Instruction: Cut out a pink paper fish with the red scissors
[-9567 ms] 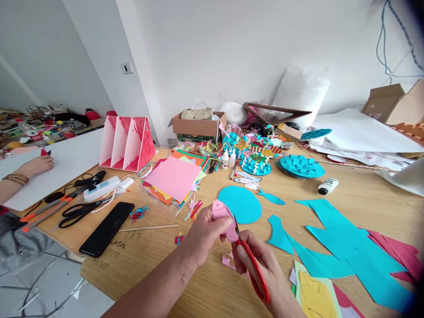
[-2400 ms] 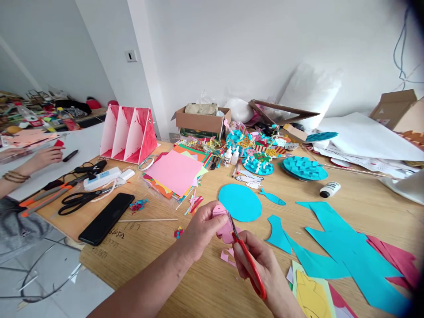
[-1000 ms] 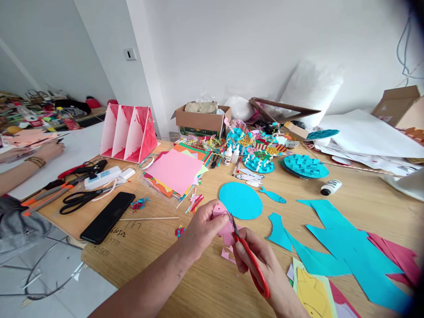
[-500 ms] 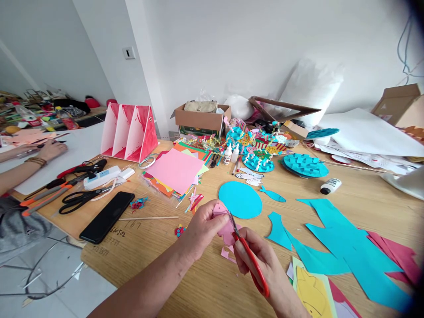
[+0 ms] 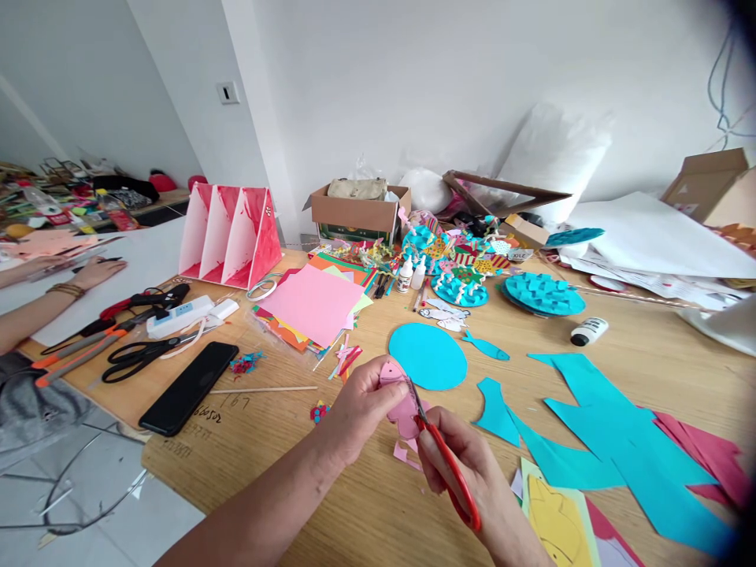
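Between the thumb and fingers of my left hand (image 5: 369, 405) is a pink paper fish (image 5: 404, 416) with drawn lines and an eye. My right hand (image 5: 466, 457) grips red-handled scissors (image 5: 456, 482), their blades lying along the fish's right edge, nearly closed. Small pink paper scraps (image 5: 402, 453) lie on the table just below the fish. Just beyond my hands rests a blue paper circle (image 5: 428, 356), with a blue paper fish (image 5: 487, 346) to its right. Blue paper offcuts (image 5: 614, 429) spread at the right, near a yellow sheet with a drawn outline (image 5: 555, 524).
Left of my arm are a black phone (image 5: 190, 387), black scissors (image 5: 138, 354) and a power strip (image 5: 180, 316). A stack of coloured paper (image 5: 313, 303) lies ahead, near glue bottles (image 5: 405, 276). A co-worker's hand (image 5: 98, 272) is at the far left.
My hands, the pink fish and the scissors look almost unmoved. The co-worker's hand at the left has shifted slightly, and the view has moved a little.
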A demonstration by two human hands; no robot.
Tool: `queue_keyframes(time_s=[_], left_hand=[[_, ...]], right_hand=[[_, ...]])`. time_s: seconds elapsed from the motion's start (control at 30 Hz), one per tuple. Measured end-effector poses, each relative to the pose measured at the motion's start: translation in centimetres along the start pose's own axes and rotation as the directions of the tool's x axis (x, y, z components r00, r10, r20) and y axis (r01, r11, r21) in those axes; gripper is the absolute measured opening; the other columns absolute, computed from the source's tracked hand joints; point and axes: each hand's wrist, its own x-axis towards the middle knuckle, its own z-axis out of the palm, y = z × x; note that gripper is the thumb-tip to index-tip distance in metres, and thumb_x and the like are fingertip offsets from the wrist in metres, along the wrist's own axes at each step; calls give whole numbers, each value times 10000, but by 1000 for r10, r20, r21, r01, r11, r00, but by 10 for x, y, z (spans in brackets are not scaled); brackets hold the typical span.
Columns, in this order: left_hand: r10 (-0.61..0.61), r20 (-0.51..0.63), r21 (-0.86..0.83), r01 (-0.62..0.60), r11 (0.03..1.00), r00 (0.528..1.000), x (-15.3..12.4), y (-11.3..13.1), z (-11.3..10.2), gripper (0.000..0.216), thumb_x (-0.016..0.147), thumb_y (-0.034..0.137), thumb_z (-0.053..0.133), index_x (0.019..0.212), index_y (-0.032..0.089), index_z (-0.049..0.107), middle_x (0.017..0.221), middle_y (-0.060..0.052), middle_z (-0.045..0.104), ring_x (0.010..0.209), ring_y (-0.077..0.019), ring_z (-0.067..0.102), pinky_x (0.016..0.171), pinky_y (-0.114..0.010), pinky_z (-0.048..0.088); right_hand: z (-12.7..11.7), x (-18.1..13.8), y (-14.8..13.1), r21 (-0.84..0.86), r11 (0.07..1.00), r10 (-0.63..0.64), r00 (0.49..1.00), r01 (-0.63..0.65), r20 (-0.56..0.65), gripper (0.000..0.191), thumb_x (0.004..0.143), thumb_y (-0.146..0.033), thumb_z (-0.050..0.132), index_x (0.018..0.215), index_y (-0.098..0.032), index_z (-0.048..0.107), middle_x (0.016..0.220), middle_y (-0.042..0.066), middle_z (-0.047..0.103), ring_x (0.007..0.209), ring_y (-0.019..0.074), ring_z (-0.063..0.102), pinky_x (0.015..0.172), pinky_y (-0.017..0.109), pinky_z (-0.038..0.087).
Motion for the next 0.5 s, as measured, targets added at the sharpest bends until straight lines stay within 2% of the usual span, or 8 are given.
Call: queue_keyframes(time_s=[0.5], left_hand=[[-13, -16, 38, 14, 999, 1000, 0, -1, -2, 155, 713, 240, 515, 612, 171, 419, 559, 55, 392, 534, -82, 338, 529, -199, 294]], right_hand=[[0, 1, 6, -40, 999, 5, 1000, -6, -11, 378, 785, -550, 491, 652, -198, 452, 425, -83, 393, 374, 73, 347, 383, 193, 261]])
